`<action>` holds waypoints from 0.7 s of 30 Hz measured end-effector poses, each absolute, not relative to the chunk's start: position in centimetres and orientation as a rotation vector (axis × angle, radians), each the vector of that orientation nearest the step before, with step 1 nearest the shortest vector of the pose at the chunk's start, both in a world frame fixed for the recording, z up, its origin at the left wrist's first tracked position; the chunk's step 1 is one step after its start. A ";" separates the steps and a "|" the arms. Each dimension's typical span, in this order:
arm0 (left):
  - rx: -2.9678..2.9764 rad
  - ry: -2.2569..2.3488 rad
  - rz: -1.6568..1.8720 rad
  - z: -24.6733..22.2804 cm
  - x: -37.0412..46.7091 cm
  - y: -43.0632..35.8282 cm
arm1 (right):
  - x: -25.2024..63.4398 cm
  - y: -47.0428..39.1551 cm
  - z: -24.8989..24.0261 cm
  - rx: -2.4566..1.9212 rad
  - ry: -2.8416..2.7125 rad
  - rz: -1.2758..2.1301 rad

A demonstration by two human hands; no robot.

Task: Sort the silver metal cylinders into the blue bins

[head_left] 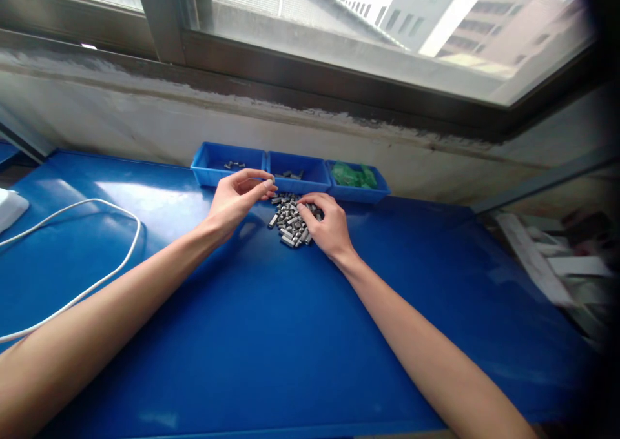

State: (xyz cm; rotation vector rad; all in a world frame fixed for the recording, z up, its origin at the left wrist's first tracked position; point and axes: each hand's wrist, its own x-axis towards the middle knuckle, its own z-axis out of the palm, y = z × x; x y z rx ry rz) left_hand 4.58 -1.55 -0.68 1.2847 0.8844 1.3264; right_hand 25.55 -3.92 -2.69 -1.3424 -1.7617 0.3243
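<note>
A white cable [92, 245] loops over the blue table [271, 336] at far left. Three blue trays stand in a row against the wall: the left tray [208, 168] holds a few small metal pieces, the middle tray [314, 182] a few more, the right tray [380, 190] something green.

Judging by this, the step in hand is picking single pins out of a pile [289, 218] of small grey metal pins, which lies on the table just in front of the middle tray.

The left hand [235, 197] hovers beside the pile's left edge, thumb and fingertips drawn together in a pinch; whether a pin sits between them is too small to tell. The right hand [329, 223] rests on the pile's right side, fingers curled and slightly apart, tips touching the pins.

A next move would call for a fine pinch on one pin without scattering the rest.
</note>
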 end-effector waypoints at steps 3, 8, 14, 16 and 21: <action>1.230 0.986 1.565 -0.7 4.4 -1.0 | 25.5 -3.9 -2.7 -1.343 -1.761 0.328; 1.213 1.051 1.637 -1.2 3.7 -0.1 | 25.6 -3.9 -2.8 -1.341 -1.765 0.331; 1.368 1.073 1.606 -1.1 3.9 -0.8 | 25.6 -3.8 -2.8 -1.332 -1.768 0.319; 1.614 1.094 1.513 -0.9 4.0 -1.3 | 25.6 -3.9 -2.8 -1.336 -1.769 0.318; 2.390 0.984 1.141 -1.8 3.8 -1.7 | 25.5 -3.9 -2.6 -1.334 -1.779 0.313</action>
